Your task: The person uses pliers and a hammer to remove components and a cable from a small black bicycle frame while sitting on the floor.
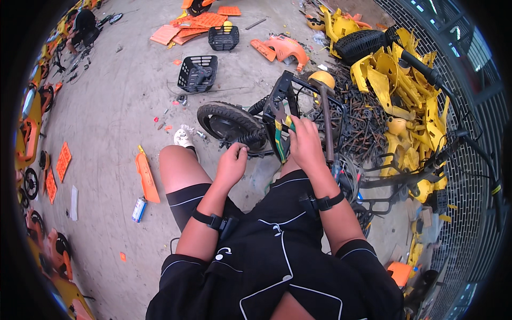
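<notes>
My right hand (306,143) is closed round pliers (278,140) with green and yellow handles. Their jaws point away from me, against the black frame (277,96) of a stripped scooter. Just left of it, my left hand (232,162) is closed in a pinch beside the scooter's wheel (226,124), which has a black hub. Whatever its fingertips hold, if anything, is too small to make out. A spring shock absorber (258,105) sits between wheel and frame. A brown metal tube (326,125) stands upright right of my right hand.
Rusty metal parts (352,114) lie heaped behind the frame, beside piled yellow plastic panels (392,88). Two black baskets (197,73) and orange panels (200,24) lie farther off. Left of my knee are an orange panel (146,177) and a spray can (139,209). Handlebars (426,69) jut in at right.
</notes>
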A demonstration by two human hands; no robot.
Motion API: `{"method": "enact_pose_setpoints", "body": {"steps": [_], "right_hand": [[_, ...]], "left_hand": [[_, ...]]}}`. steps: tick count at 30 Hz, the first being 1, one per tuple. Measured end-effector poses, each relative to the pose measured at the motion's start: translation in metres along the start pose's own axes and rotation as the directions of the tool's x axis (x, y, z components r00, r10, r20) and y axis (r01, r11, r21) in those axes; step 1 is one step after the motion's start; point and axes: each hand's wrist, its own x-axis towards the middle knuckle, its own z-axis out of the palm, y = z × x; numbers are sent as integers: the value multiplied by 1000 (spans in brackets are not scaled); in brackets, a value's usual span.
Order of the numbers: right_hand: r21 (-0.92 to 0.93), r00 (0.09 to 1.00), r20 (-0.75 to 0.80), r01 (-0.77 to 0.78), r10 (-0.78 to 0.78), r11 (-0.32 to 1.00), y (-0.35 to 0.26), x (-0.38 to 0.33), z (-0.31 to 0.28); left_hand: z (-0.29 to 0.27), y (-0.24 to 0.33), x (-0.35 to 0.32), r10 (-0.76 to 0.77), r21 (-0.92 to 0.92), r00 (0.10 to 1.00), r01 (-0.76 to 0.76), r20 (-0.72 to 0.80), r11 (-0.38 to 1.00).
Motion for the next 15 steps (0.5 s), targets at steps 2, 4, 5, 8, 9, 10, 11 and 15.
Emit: {"method": "enact_pose_setpoints", "body": {"steps": [2,4,5,8,9,10,11,15], "right_hand": [[142,997,-6,-75,76,987,-3,-1,-8],[299,990,-101,-63,97,952,-1,-4,-11],[373,983,-147,-51,114,926,-1,-6,-13],[856,865,77,-312,495,412,-6,-9,-39],[879,833,62,-307,550,366,-11,-5,-53],[882,800,5,-286,600,374,-8,3,-66],[871,817,-4,-281,577,404,0,6,-83],[714,754,-221,-307,618,629,63,8,-123]], "left_hand": [[3,0,1,11,-14,1000,-11,0,1000],[4,-3,1,25,-32,1000,-26,-10,999],[3,-5,1,15,-34,1000,-16,-2,999],[4,-5,0,-5,-33,999,7,33,999],[2,-4,-1,-14,-16,999,14,35,1000],[0,-3,-1,-17,1,999,17,36,1000],[-3,-5,-2,-15,13,999,15,33,1000],[2,-10,-1,-6,8,999,6,39,1000]]}}
